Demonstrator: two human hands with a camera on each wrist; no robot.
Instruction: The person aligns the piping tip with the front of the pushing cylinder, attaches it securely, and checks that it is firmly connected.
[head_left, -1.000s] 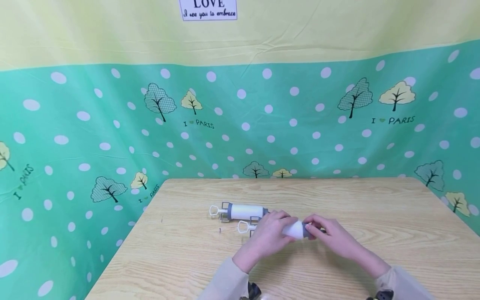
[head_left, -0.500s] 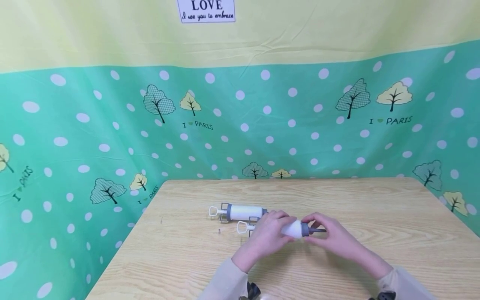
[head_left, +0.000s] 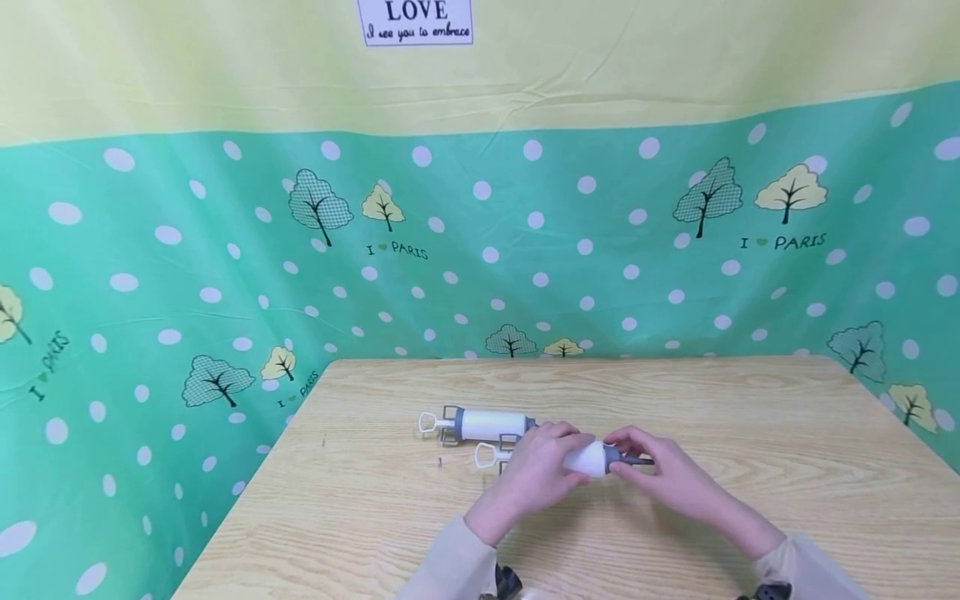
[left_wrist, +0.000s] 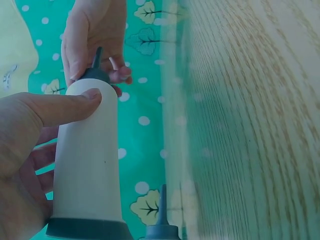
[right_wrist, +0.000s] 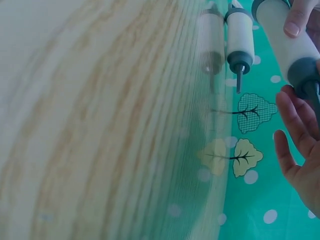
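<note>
In the head view my left hand (head_left: pixel 542 468) grips the white barrel (head_left: pixel 588 459) of a large plunger syringe, which lies crosswise above the table. Its thumb presses along the barrel near the front end, as the left wrist view shows. The white ring handle (head_left: pixel 486 455) sticks out left of that hand. My right hand (head_left: pixel 671 477) has thumb and fingers around the grey nozzle cap (left_wrist: pixel 94 76), with the thin grey nozzle (head_left: pixel 637 460) poking out between them. Beyond lies a second such syringe (head_left: pixel 491 425), resting on the table untouched, its nozzle pointing right.
The wooden table (head_left: pixel 360 533) has a far edge close to a green dotted curtain (head_left: pixel 450 300). A tiny dark bit (head_left: pixel 440 462) lies left of the held syringe's ring handle. The second syringe sits just behind the held one.
The right thumb and fingers have shifted around the nozzle cap: half a second ago the thumb was lower, now it is up against the cap again. The left hand and both syringes stay put.
</note>
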